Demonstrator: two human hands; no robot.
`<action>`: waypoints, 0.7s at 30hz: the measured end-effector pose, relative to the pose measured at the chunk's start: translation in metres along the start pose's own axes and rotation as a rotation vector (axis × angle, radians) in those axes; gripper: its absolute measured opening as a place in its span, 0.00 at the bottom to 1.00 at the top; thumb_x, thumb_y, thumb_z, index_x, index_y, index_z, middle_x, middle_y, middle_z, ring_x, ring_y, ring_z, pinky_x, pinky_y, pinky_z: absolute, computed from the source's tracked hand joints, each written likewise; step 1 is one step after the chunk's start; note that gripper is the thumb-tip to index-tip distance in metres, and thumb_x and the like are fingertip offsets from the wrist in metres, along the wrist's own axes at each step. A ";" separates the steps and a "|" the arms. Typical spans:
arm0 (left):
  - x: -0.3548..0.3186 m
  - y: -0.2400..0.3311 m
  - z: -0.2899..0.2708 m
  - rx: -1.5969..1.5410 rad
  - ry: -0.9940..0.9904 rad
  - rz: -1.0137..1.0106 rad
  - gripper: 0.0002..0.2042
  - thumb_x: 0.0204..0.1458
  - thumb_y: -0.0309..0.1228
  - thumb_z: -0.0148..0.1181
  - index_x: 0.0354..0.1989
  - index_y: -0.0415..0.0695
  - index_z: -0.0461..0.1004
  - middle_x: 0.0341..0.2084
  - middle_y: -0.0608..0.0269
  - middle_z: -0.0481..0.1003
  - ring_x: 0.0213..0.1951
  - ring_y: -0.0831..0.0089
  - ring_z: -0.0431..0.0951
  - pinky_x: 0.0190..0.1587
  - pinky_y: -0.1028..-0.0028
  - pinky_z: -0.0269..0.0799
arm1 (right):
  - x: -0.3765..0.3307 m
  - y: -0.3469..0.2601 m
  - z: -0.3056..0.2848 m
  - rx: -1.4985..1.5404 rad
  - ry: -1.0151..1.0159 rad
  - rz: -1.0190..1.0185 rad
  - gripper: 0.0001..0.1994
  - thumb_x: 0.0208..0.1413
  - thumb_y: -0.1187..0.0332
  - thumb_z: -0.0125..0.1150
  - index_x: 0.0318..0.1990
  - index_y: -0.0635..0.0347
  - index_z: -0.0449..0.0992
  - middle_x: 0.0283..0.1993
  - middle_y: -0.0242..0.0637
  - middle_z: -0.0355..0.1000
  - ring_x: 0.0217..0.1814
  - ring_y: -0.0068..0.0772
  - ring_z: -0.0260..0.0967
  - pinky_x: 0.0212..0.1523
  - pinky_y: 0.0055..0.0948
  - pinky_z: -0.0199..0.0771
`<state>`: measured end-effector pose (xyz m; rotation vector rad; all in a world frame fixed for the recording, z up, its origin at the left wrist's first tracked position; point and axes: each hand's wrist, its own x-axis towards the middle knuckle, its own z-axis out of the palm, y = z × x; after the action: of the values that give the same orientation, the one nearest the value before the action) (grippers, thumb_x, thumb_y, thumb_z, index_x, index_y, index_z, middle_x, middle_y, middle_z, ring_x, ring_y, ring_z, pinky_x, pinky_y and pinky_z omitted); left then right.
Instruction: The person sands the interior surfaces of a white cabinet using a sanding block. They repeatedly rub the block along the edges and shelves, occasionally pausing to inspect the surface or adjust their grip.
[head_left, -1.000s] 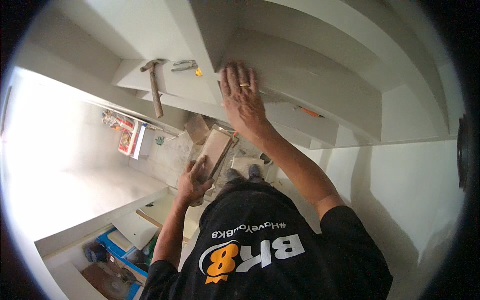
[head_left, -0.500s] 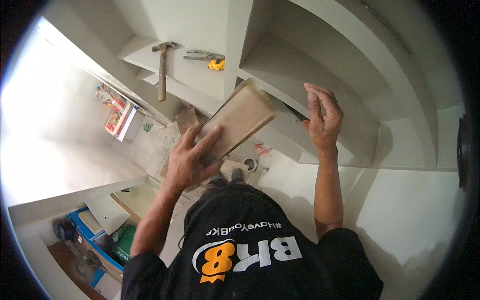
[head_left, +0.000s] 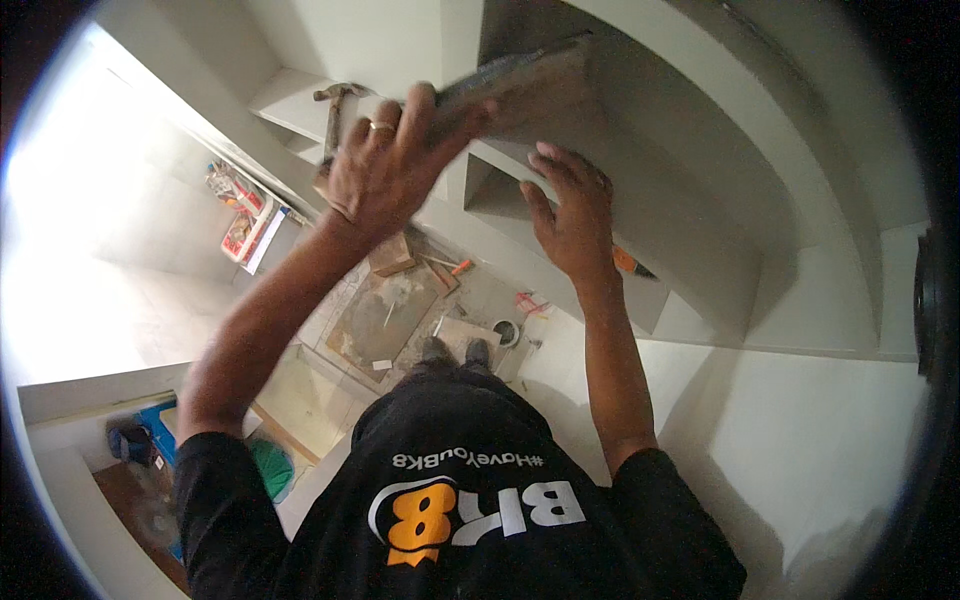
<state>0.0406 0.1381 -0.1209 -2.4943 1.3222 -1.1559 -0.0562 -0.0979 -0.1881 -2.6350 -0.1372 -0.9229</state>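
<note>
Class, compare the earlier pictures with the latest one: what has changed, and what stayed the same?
The left hand, still holding the flat board, has raised it from near the body, up and forward to the curved shelving. The right hand, first laid on the shelving, went right, then partway back left; contact now is unclear. The hammer stayed on its shelf.

Black short-sleeved fabric T-shirt (head_left: pixel 590 450), and look at that front: bold white lettering (head_left: pixel 552 503), an orange emblem (head_left: pixel 415 522) curved round with white! A slim pale metallic ring (head_left: pixel 380 126) circles a left hand (head_left: pixel 385 187) finger; dark grey rounded shoes (head_left: pixel 478 351) below!
</note>
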 end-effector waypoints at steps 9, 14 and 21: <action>-0.060 -0.022 -0.011 0.225 -0.244 0.055 0.34 0.58 0.33 0.60 0.74 0.73 0.61 0.53 0.49 0.70 0.45 0.59 0.80 0.36 0.64 0.77 | 0.002 -0.002 -0.001 -0.039 -0.087 0.084 0.20 0.60 0.61 0.67 0.58 0.56 0.78 0.65 0.37 0.73 0.64 0.42 0.70 0.65 0.49 0.65; -0.029 -0.005 0.006 0.220 -0.114 0.098 0.35 0.58 0.31 0.59 0.75 0.71 0.59 0.56 0.49 0.68 0.47 0.57 0.78 0.40 0.60 0.77 | -0.001 -0.005 0.002 -0.208 -0.083 0.007 0.21 0.59 0.64 0.66 0.61 0.49 0.77 0.66 0.31 0.72 0.63 0.39 0.70 0.65 0.47 0.66; -0.054 -0.007 -0.009 0.154 -0.194 0.006 0.36 0.56 0.31 0.63 0.73 0.75 0.62 0.55 0.49 0.68 0.50 0.55 0.77 0.46 0.58 0.76 | -0.003 0.008 0.001 -0.249 -0.104 0.005 0.21 0.62 0.71 0.61 0.63 0.46 0.76 0.67 0.28 0.71 0.65 0.39 0.69 0.65 0.49 0.67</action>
<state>0.0206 0.1843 -0.1426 -2.4185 1.1446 -0.9471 -0.0564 -0.1050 -0.1936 -2.9122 -0.0438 -0.8493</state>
